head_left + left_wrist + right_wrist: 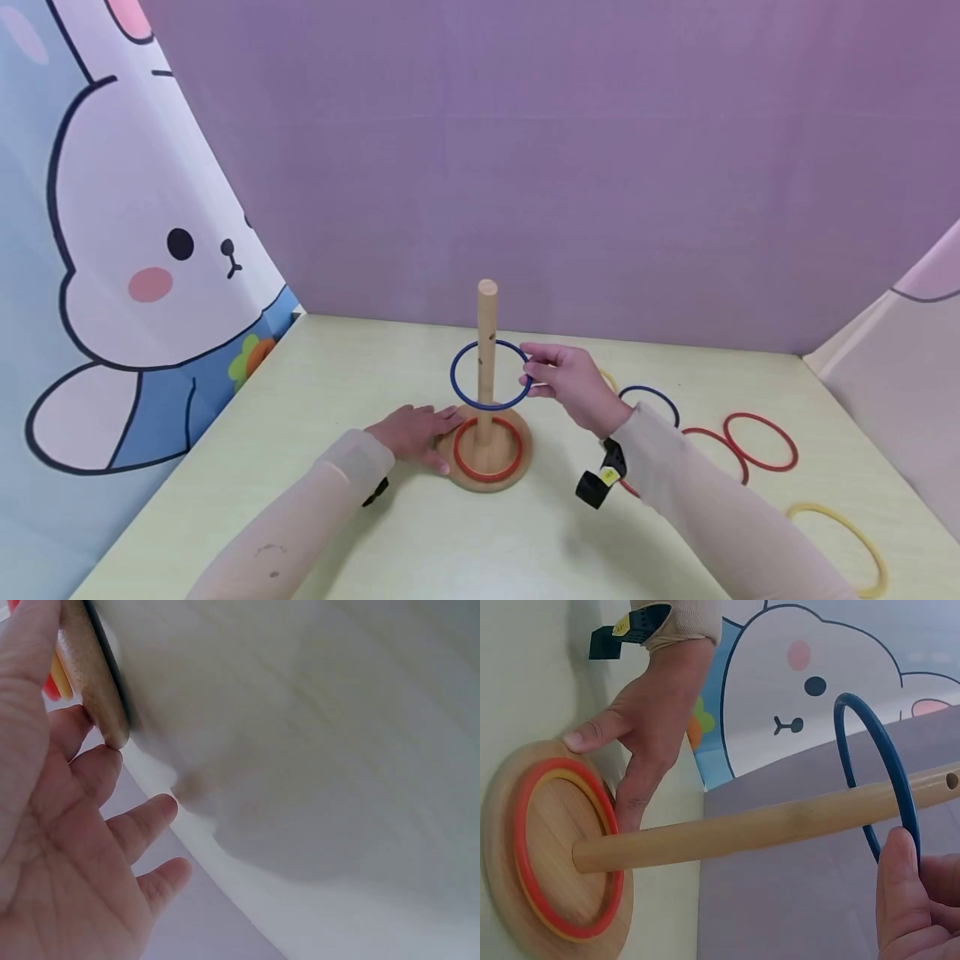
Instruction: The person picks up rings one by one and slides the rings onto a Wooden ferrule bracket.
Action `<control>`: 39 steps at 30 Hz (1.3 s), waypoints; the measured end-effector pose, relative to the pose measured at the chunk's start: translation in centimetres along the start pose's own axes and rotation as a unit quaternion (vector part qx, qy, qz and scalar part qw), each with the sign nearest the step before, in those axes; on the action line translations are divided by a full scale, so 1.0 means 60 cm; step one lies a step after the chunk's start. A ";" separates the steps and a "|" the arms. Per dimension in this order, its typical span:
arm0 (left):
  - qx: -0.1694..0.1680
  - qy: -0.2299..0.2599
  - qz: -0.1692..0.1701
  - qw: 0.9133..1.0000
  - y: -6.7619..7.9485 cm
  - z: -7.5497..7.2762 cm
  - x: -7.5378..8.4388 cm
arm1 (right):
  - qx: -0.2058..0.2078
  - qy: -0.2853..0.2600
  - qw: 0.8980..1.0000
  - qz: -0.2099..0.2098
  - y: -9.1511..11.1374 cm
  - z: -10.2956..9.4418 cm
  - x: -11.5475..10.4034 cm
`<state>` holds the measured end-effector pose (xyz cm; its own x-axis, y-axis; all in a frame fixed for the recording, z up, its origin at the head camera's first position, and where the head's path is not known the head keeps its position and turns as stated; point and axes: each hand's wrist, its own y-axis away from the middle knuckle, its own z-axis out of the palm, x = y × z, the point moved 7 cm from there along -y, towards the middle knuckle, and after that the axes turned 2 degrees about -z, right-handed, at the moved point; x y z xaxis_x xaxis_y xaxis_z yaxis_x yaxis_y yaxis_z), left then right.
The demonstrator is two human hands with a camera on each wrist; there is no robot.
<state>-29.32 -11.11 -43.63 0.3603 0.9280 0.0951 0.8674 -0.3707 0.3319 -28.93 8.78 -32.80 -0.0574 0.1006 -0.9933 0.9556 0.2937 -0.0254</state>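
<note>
A wooden peg [487, 317] stands upright on a round wooden base [527, 450]. My right hand [573, 379] pinches the right side of a blue ring [491, 407] between thumb and fingers. That ring encircles the peg partway up, above the base. Down on the base, a red ring [488, 478] lies around the peg's foot, with a yellow ring [570, 776] under it in the right wrist view. My left hand [412, 433] touches the left edge of the base, thumb and fingers spread; the left wrist view shows its fingertips against the wooden rim.
On the table to the right lie another blue ring [677, 412], a red ring [797, 454], another red ring [745, 471] and a yellow ring [862, 542]. My right forearm hides parts of some rings. A purple curtain [600, 208] hangs behind the table.
</note>
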 end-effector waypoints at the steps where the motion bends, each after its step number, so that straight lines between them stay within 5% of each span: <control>1: 0.000 -0.003 0.000 1.000 -0.001 0.000 0.000 | -0.002 -0.001 1.000 -0.001 0.000 0.001 0.001; 22: 0.009 -0.029 0.023 0.999 -0.006 0.003 0.001 | 0.005 -0.033 0.999 0.012 0.002 0.002 0.051; 39: 0.011 0.005 0.026 1.000 -0.001 0.003 -0.001 | -0.003 -0.032 0.999 0.025 -0.003 0.008 0.103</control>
<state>-29.31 -11.17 -43.84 0.4014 0.9078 0.1215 0.8553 -0.4189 0.3049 -29.29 8.87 -38.97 0.0100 0.0550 -0.9984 0.9547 0.2963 0.0259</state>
